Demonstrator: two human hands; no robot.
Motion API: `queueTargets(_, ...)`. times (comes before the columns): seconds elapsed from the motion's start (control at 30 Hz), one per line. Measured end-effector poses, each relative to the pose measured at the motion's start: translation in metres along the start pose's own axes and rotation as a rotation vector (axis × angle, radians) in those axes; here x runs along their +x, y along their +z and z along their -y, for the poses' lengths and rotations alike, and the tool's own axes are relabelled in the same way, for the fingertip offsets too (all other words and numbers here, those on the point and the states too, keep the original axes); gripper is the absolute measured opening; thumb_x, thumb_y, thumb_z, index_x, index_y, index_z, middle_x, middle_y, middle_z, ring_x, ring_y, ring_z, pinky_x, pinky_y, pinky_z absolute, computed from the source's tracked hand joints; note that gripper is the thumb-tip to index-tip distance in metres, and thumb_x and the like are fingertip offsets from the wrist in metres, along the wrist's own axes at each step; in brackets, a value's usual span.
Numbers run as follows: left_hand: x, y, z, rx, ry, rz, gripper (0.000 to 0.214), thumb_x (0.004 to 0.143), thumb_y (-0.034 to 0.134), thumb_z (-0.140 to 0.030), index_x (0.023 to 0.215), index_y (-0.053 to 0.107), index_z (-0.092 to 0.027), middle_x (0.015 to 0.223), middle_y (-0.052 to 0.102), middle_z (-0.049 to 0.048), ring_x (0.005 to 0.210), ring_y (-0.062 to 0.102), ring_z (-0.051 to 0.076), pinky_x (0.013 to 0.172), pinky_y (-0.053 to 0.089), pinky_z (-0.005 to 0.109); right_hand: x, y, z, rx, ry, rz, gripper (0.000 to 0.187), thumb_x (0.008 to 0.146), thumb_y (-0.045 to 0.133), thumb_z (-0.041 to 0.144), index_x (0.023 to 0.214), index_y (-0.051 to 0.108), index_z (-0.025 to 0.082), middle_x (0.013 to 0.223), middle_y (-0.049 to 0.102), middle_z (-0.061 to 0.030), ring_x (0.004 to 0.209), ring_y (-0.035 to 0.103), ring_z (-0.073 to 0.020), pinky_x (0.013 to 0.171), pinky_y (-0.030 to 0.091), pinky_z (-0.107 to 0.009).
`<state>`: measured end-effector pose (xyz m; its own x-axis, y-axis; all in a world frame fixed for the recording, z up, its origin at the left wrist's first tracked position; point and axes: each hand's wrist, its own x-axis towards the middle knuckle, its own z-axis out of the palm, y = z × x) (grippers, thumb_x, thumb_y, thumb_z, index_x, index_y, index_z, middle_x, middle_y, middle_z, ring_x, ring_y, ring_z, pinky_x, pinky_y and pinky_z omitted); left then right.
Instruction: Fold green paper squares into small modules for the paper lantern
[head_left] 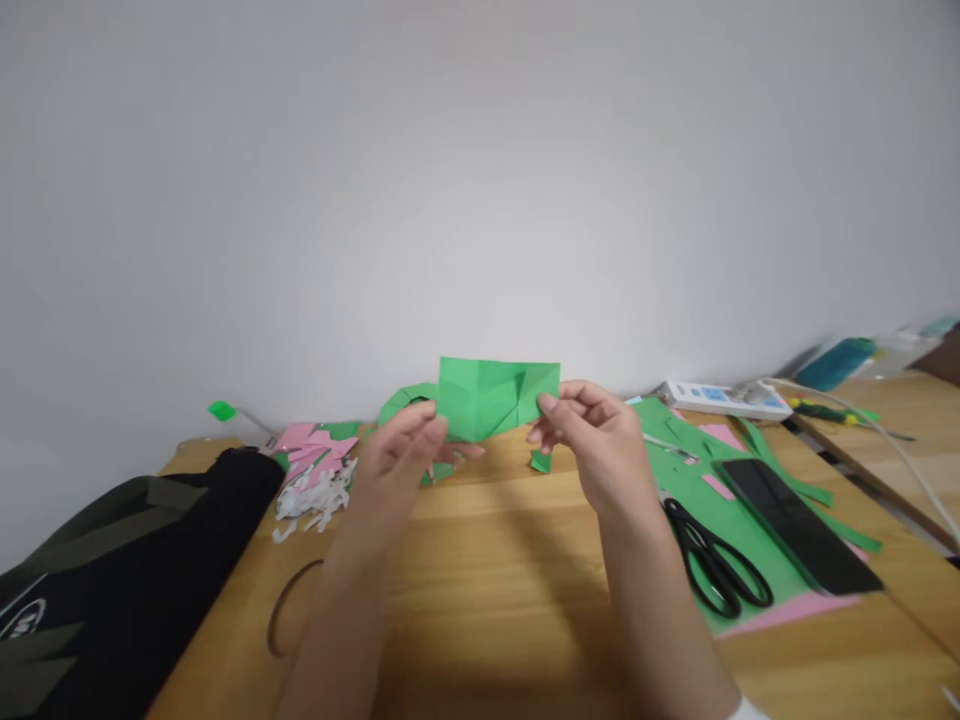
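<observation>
Above the worktop (465,570), my left hand (397,455) and right hand (604,450) pinch opposite ends of 1 folded green paper (480,397).

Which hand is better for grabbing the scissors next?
Probably the right hand: the scissors lie nearer to it than to the left hand. Both hold the paper, so the right must let go first.

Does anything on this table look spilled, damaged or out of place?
Mostly just clutter: shredded white scraps lie in a loose heap by pink paper pieces, left in the picture. The green paper between the left hand and right hand shows creases, possibly folds rather than damage. I see no spill.
</observation>
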<state>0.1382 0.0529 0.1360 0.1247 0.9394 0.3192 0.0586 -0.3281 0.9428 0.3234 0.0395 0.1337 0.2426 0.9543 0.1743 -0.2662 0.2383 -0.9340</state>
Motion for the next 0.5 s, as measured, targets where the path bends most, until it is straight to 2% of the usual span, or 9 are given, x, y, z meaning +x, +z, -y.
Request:
queueTargets(0.13, -0.0024, 0.0048, -0.0052, -0.055, -0.059, 0.016, 0.023, 0.075, 0.07, -0.04, 0.082, 0.067, -0.019, 0.063, 0.07, 0.0008, 0.054, 0.068, 0.019, 0.056, 0.057, 0.03, -0.0032, 0.0045, -0.0032, -0.016, 0.033, 0.069, 0.025, 0.067, 0.077, 0.035, 0.073, 0.06, 0.017, 0.051, 0.066, 0.0012, 0.043, 0.059, -0.0102, 0.043, 0.046, -0.02)
queueTargets(0.3, -0.0016, 0.0002, 0.002, -0.089, -0.068, 0.012, 0.014, 0.076, 0.068, -0.033, 0.079, 0.066, -0.019, 0.061, 0.068, -0.0012, 0.051, 0.067, 0.017, 0.053, 0.057, 0.026, -0.0059, 0.0081, -0.0077, -0.072, 0.016, 0.137, 0.018, 0.073, 0.074, 0.032, 0.072, 0.065, 0.016, 0.052, 0.064, 0.0018, 0.045, 0.059, -0.0102, 0.044, 0.047, -0.021)
queueTargets(0.5, -0.0017, -0.0039, -0.0003, -0.023, -0.088, 0.002, 0.011, 0.079, 0.064, -0.027, 0.073, 0.061, -0.018, 0.056, 0.063, -0.0035, 0.051, 0.066, 0.014, 0.05, 0.054, 0.022, -0.0099, 0.0105, -0.0101, -0.127, -0.003, 0.133, 0.012, 0.076, 0.073, 0.027, 0.078, 0.066, 0.017, 0.055, 0.066, 0.0013, 0.046, 0.059, -0.0097, 0.044, 0.046, -0.019)
